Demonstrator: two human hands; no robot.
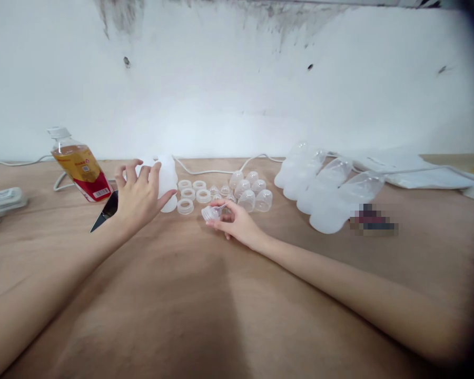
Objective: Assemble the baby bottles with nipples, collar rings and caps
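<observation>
My right hand (pixel 240 226) pinches a clear bottle nipple seated in a screw ring (pixel 211 212), tilted just above the table. My left hand (pixel 136 195) is raised with its fingers spread and holds nothing. Beside and partly behind it stand frosted white baby bottles (pixel 167 184); whether the fingers touch them I cannot tell. Loose screw rings (pixel 185 206) lie in rows between my hands. Several clear nipples (pixel 225 190) stand to the right of the rings. Further right, several clear dome caps (pixel 264 200) form a cluster.
A drink bottle (pixel 82 168) with a red and yellow label stands at left, by a dark phone (pixel 106 211). Several capped frosted bottles (pixel 326 205) stand at right, with a white plastic bag (pixel 395 166) behind. A white cable (pixel 209 171) runs along the wall.
</observation>
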